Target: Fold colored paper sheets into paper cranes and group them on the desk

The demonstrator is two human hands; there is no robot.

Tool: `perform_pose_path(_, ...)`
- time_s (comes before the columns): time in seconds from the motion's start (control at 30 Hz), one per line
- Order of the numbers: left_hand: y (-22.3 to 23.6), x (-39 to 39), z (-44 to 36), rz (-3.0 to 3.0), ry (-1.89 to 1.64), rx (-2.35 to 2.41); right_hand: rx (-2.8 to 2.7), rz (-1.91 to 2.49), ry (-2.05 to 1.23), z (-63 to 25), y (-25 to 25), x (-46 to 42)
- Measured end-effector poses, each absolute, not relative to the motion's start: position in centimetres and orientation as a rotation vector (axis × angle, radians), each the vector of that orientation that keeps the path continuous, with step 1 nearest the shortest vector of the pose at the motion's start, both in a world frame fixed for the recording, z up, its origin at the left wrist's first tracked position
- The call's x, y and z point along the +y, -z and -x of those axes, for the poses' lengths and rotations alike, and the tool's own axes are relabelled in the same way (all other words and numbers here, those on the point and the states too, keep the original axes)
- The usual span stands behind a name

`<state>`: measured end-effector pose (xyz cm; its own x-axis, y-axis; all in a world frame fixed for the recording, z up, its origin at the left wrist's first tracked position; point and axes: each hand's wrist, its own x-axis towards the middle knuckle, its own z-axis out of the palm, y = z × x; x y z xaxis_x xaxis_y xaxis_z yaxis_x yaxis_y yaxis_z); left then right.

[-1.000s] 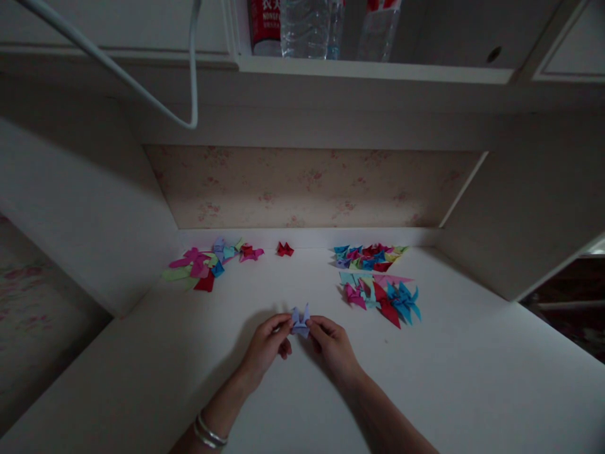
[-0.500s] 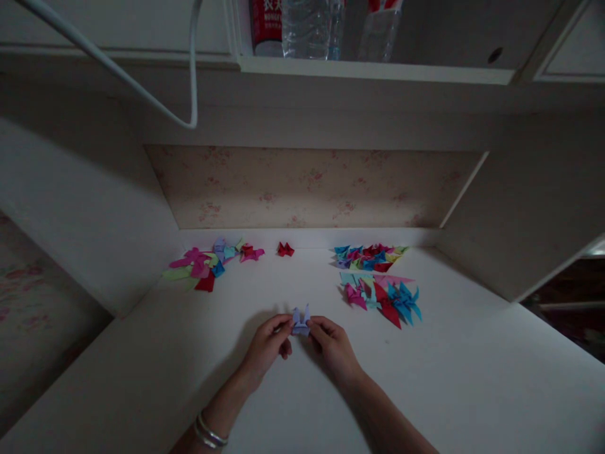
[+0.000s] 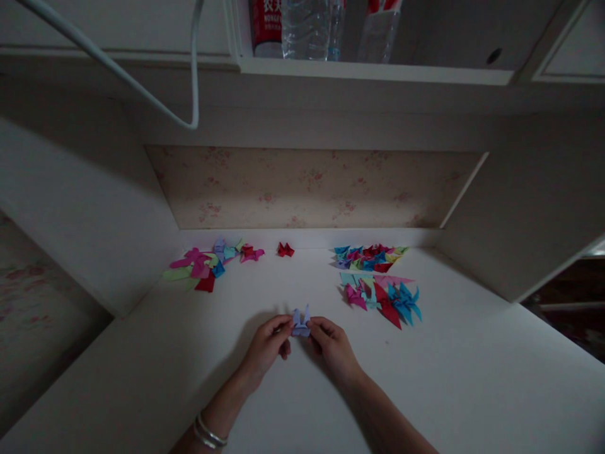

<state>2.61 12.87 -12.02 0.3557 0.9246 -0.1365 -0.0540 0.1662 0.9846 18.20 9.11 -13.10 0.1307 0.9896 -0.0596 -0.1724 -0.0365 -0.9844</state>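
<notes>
A small lavender origami piece [image 3: 300, 326], folded with two upright points, is held between my hands over the middle of the white table [image 3: 302, 391]. My left hand [image 3: 269, 340] pinches its left side between thumb and fingers. On the opposite side, my right hand [image 3: 333, 343] grips the right edge the same way. Some of the fingertips are hidden behind the paper. Beyond my hands, a small red folded paper [image 3: 285, 250] lies near the back edge of the table.
Colourful folded papers [image 3: 201, 261] are heaped at the back left. At the back right lie a row of folded papers [image 3: 368, 257] and, nearer, a blue paper flower shape [image 3: 404, 302]. Overhead are a shelf [image 3: 378, 70] with bottles [image 3: 306, 28] and a hanging white cable [image 3: 193, 75].
</notes>
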Motion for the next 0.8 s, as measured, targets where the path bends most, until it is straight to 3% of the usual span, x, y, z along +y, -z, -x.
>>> perform_pose_path(0.8,12.02,12.91,-2.54,-1.219,-0.877,0.921,-0.943,1.148,-1.255,-18.20,13.05,9.04)
